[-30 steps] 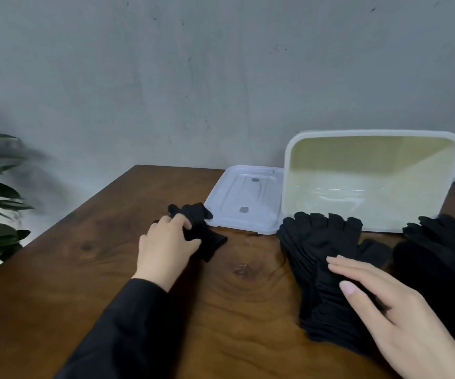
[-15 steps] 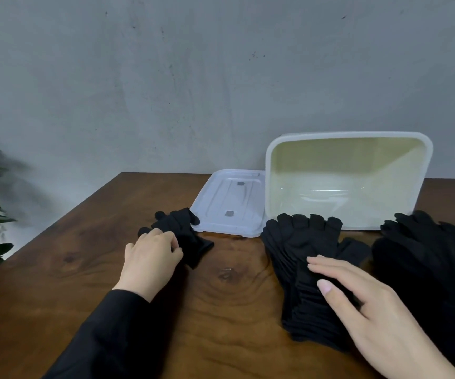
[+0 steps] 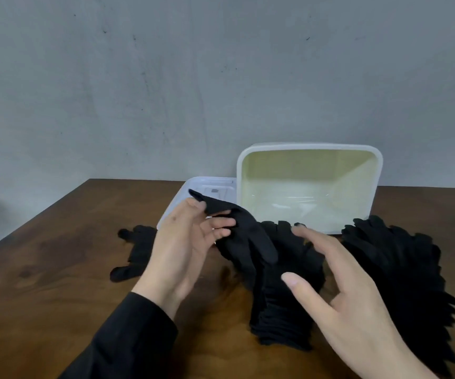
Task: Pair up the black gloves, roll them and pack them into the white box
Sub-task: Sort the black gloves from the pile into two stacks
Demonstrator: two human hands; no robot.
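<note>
My left hand [image 3: 185, 242] pinches one black glove [image 3: 244, 236] between thumb and fingers and lifts it off the middle stack of black gloves [image 3: 286, 296]. My right hand [image 3: 341, 294] hovers over that stack with its fingers spread and straight; whether the fingertips touch the gloves I cannot tell. A single black glove [image 3: 136, 250] lies flat on the wooden table, left of my left hand. A second, bigger pile of black gloves [image 3: 401, 269] lies at the right. Behind the stacks, the white box [image 3: 308, 151] is tilted with its opening towards me and holds nothing.
The white lid [image 3: 177, 206] lies flat to the left of the box, partly behind my left hand. The wooden table [image 3: 43, 283] ends at the left edge and at the grey wall behind.
My left hand let go of the glove at the left, moved right and picked a glove off the middle stack. My right hand lifted slightly. The camera tilted, shifting the scene lower.
</note>
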